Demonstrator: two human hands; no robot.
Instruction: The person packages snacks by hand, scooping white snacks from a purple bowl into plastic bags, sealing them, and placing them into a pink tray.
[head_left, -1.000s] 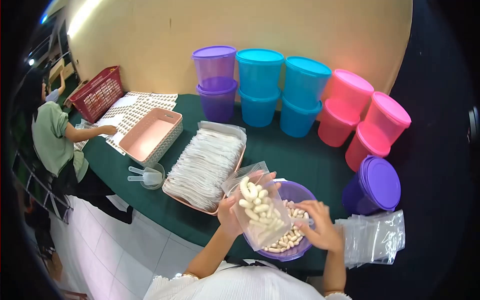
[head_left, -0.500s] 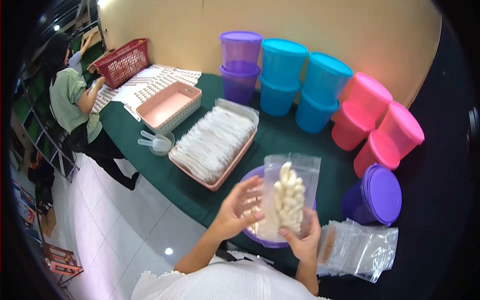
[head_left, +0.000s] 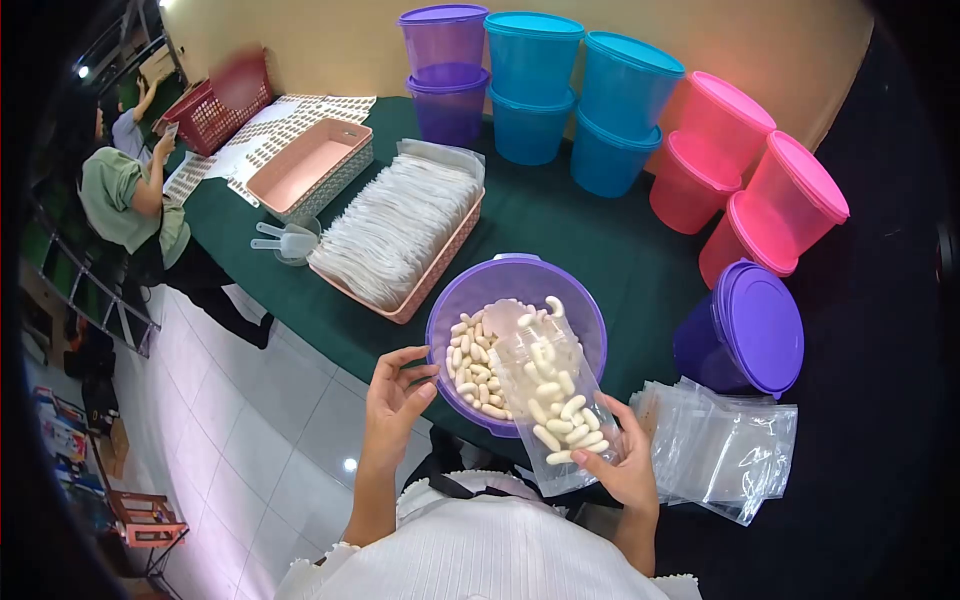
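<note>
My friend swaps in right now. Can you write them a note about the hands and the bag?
Left hand: open by the purple bowl, holding nothing.
Right hand: grips the clear bag by its lower end, top end over the bowl.
Done: bag holds white pieces.
Left: more pieces in the bowl; empty bags stacked at the right.

The round translucent purple plastic bowl (head_left: 515,261) holds creamy-white oblong snack pieces (head_left: 472,370). The plastic zip bag (head_left: 560,405) is clear. The cloth-covered surface (head_left: 600,230) is dark green. Lidded plastic tubs are purple (head_left: 445,60), turquoise (head_left: 570,80) and pink (head_left: 740,170). The lattice-patterned plastic basket (head_left: 335,178) is pale pink.
</note>
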